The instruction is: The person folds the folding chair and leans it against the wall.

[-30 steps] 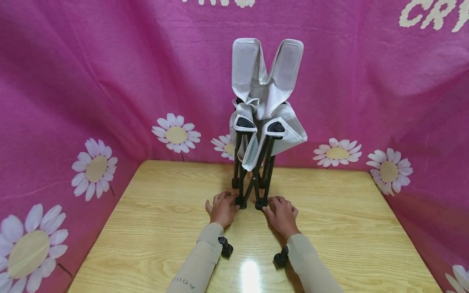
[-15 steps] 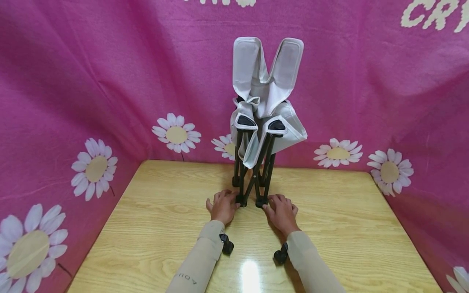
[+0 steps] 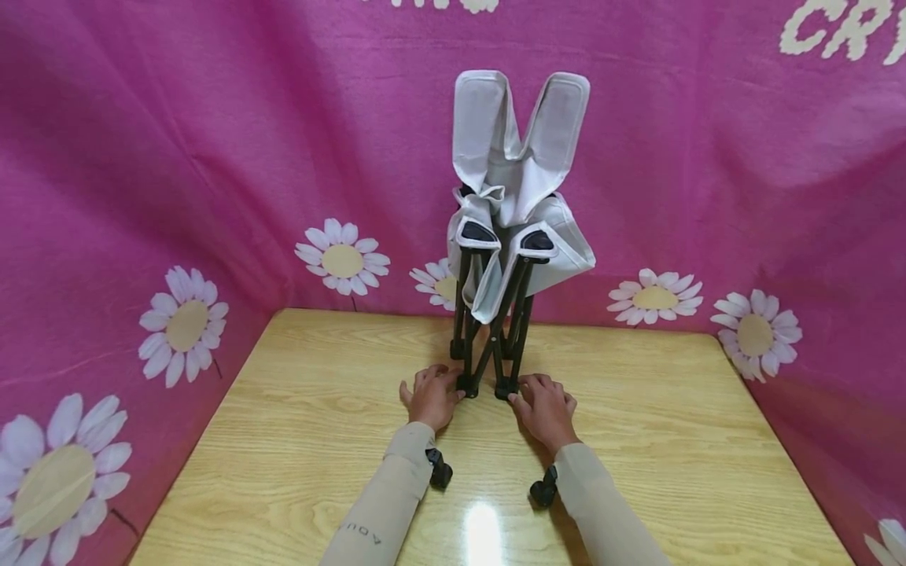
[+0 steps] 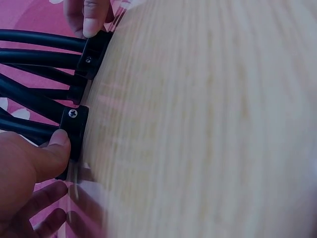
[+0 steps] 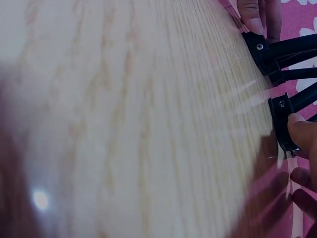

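Note:
A small folding chair [image 3: 520,196] with pale grey fabric and black crossed legs stands upright at the table's back middle, mostly folded. My left hand [image 3: 433,397] pinches the left front foot [image 3: 467,387], thumb on its near face. At the right front foot [image 3: 506,388], my right hand [image 3: 545,409] does the same. The left wrist view shows the left thumb [image 4: 59,141] against the black foot [image 4: 75,130], beside its screw. In the right wrist view the right thumb [image 5: 299,126] presses the other foot [image 5: 282,121]. The fingers behind both feet are partly hidden.
The wooden table [image 3: 318,440] is glossy and reflects a light near its front. A pink cloth [image 3: 233,141] printed with daisies hangs close behind the chair and along both sides. The chair's rear legs [image 3: 456,347] stand near the back edge.
The view has shifted very slightly. Both hands keep their hold on the front feet, and the chair stands as before, its legs at the same spread.

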A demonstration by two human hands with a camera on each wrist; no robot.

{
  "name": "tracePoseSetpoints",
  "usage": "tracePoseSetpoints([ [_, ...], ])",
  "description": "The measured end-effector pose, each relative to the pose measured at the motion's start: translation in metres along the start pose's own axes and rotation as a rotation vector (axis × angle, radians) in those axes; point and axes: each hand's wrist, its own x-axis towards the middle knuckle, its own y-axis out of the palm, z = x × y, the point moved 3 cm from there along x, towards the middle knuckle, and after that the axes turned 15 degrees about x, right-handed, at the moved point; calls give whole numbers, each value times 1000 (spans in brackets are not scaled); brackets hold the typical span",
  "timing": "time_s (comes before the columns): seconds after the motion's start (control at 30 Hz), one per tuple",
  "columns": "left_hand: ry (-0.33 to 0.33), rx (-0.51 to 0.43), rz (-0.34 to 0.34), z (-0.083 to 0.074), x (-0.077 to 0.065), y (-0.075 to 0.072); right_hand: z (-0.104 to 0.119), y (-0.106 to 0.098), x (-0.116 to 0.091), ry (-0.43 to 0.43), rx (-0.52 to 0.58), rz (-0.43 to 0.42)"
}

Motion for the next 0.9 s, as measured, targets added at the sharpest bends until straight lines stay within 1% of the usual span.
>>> tracePoseSetpoints([
  [0.17, -1, 6, 11, -1, 2, 2, -3, 0, 0, -3, 2, 5],
  [0.57, 2, 20, -5, 0, 10, 2, 0, -2, 7, -39, 11, -22],
  [0.9, -5, 16, -11, 1, 11, 5, -3, -1, 9, -24, 0, -2],
])
